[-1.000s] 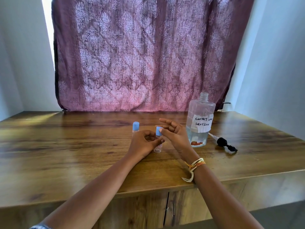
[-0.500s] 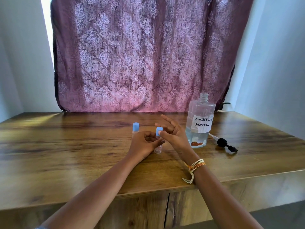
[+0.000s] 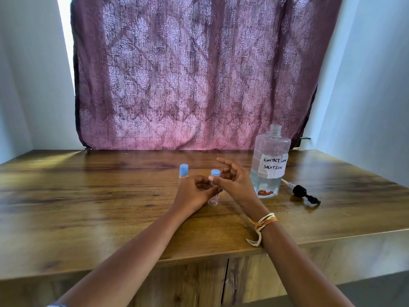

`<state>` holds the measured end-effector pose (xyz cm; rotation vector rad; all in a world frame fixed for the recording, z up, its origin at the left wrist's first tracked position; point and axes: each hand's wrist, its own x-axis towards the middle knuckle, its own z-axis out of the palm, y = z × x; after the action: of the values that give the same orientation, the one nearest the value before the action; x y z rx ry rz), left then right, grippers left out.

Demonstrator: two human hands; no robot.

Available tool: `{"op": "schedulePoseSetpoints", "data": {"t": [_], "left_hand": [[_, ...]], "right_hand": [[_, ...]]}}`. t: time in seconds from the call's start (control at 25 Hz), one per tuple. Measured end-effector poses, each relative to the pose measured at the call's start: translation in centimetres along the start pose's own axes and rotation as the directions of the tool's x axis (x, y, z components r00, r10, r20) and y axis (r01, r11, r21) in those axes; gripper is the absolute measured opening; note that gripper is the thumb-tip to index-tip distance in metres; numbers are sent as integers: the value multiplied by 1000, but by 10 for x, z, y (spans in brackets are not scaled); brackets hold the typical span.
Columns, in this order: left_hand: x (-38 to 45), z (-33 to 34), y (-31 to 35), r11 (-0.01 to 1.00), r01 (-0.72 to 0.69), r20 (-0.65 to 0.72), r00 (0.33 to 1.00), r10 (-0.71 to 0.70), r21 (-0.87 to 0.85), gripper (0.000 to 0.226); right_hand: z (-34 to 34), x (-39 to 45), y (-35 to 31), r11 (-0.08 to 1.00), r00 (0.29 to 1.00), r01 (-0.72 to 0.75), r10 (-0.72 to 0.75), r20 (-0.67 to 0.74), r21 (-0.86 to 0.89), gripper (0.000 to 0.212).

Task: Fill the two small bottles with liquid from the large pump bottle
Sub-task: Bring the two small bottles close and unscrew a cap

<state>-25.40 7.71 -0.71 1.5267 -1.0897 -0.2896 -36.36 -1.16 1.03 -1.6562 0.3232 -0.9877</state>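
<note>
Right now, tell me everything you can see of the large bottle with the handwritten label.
The large bottle is clear plastic, standing upright on the wooden table, right of the right hand, which does not touch it. Its threaded neck is open; the black pump lies on the table beside it, to the right. A white label reads "CONTACT LENS SOLUTION", the middle word partly unclear. Clear liquid fills roughly the lower third, and something reddish-brown shows near the base.
</note>
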Motion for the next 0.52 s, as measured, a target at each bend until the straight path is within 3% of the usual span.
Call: {"op": "schedulePoseSetpoints", "data": {"t": [0.32, 0.52], "left_hand": [[-1, 0, -1, 1000, -3, -4, 1000, 3, 7, 23], [0, -1, -1, 1000, 4, -8, 1000, -4, 21, 25]], "right_hand": [[0, 0, 1, 1000, 1000, -3, 3, 11, 20, 55], [-2, -1, -1, 1000, 1000, -10, 10, -13, 18, 39]]}}
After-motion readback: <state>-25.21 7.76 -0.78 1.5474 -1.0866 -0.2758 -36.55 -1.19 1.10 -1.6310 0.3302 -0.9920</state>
